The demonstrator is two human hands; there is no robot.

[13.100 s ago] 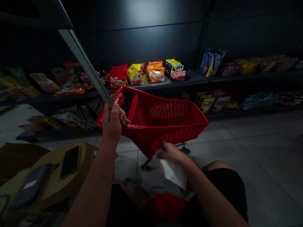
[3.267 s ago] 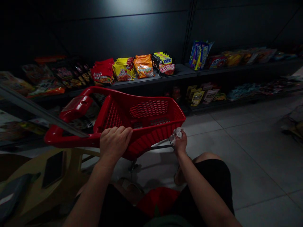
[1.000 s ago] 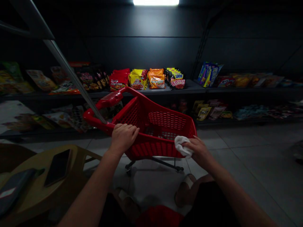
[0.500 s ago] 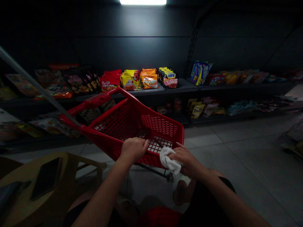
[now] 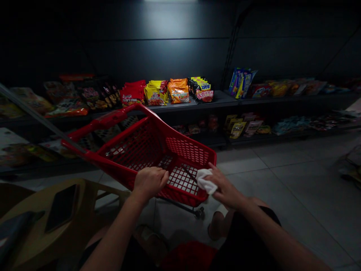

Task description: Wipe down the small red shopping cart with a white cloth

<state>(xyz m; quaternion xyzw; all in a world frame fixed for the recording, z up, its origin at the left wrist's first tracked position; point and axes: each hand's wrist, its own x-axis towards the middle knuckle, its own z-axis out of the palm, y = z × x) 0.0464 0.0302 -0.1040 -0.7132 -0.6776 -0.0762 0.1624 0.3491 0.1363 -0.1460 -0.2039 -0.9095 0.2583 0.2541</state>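
A red plastic shopping cart [image 5: 184, 145] stands at a slant in front of me, its handle up at the left. My left hand [image 5: 150, 181] is closed over the near rim of its basket, the thumb on top. At the basket's right end, my right hand [image 5: 225, 188] grips a bunched white cloth [image 5: 207, 180] against the rim near the front corner. Part of the cloth is covered by my fingers. Through the grid floor of the basket a dark bar shows. A caster wheel [image 5: 199, 213] shows below the basket.
Behind the cart runs a dark shelf [image 5: 222, 99] with red, yellow and orange noodle packets [image 5: 179, 91] and other snack bags. At the left a yellowish stool [image 5: 93, 210] bears a dark phone [image 5: 62, 207]. A metal pole [image 5: 39, 115] slants past the cart handle.
My right hand has moved slightly up and right with the cloth, along the cart's end rim. The cart and my left hand have shifted a little to the left in view.
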